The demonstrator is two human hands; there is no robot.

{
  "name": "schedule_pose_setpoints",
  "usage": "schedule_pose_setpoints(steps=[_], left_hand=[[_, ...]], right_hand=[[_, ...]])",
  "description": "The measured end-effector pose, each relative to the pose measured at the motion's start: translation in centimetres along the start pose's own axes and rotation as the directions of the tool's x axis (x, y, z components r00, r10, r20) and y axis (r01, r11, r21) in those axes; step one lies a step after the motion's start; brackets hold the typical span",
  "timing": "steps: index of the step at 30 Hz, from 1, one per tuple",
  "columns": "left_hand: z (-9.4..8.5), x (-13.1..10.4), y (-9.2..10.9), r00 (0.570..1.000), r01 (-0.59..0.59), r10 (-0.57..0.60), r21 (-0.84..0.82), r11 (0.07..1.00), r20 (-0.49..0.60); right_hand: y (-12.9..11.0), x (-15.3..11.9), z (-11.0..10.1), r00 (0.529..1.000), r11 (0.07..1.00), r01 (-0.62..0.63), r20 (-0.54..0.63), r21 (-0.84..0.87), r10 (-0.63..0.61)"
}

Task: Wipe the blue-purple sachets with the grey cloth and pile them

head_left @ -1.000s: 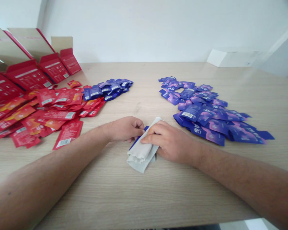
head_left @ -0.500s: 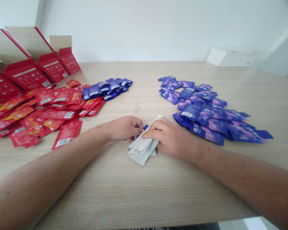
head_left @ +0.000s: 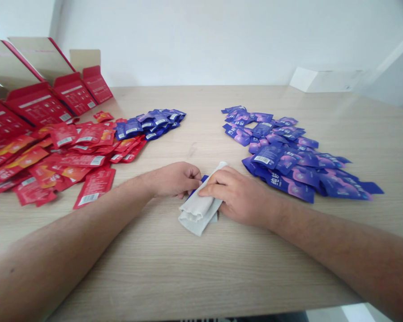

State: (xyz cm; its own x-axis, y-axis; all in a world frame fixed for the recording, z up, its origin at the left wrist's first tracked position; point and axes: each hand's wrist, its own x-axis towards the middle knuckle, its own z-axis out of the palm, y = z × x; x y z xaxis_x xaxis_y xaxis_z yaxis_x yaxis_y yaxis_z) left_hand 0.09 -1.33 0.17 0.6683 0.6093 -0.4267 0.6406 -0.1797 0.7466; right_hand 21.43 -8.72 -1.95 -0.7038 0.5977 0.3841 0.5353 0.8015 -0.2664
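Note:
My right hand (head_left: pixel 238 194) is closed on a folded white cloth (head_left: pixel 201 208), pressing it over a blue sachet (head_left: pixel 204 178) near the middle of the table. Only a small blue edge of that sachet shows beside the cloth. My left hand (head_left: pixel 179 180) pinches the sachet at its left edge, with the fingers curled. To the right lies a spread of blue and purple sachets (head_left: pixel 285 156). A smaller pile of blue sachets (head_left: pixel 151 124) sits beyond my left hand.
Many red and orange sachets (head_left: pixel 67 156) are heaped at the left of the wooden table (head_left: pixel 201 273). Behind them stand several opened red boxes (head_left: pixel 36 105) with raised flaps. A white box (head_left: pixel 325 80) lies at the back right against the wall.
The cloth's lower end has shifted slightly down and toward the left. Both hands hold nearly the same positions, and the piles look unchanged.

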Motion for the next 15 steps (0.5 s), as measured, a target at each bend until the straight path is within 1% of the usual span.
schedule_pose_setpoints(steps=[3, 7, 8, 12, 15], left_hand=[[-0.02, 0.02, -0.03, 1.0, -0.003, 0.003, 0.004, 1.0, 0.003], [-0.03, 0.03, -0.08, 1.0, 0.02, -0.02, -0.011, 1.0, -0.015], [-0.03, 0.02, -0.04, 1.0, 0.018, -0.018, -0.009, 1.0, -0.014], [-0.06, -0.02, 0.15, 1.0, 0.001, -0.001, -0.004, 1.0, 0.004], [-0.04, 0.02, 0.09, 1.0, 0.011, -0.011, -0.01, 1.0, -0.006]], right_hand=[[-0.07, 0.03, 0.0, 1.0, 1.0, 0.014, 0.006, 0.007, -0.014], [0.01, 0.06, -0.04, 0.998, 0.998, -0.055, -0.024, -0.003, 0.055], [-0.03, 0.07, -0.06, 0.999, 0.999, -0.052, -0.018, -0.004, 0.052], [-0.2, 0.11, -0.12, 0.999, 1.0, 0.024, 0.028, 0.012, -0.024], [0.03, 0.08, -0.05, 1.0, 1.0, -0.012, 0.003, 0.008, 0.012]])
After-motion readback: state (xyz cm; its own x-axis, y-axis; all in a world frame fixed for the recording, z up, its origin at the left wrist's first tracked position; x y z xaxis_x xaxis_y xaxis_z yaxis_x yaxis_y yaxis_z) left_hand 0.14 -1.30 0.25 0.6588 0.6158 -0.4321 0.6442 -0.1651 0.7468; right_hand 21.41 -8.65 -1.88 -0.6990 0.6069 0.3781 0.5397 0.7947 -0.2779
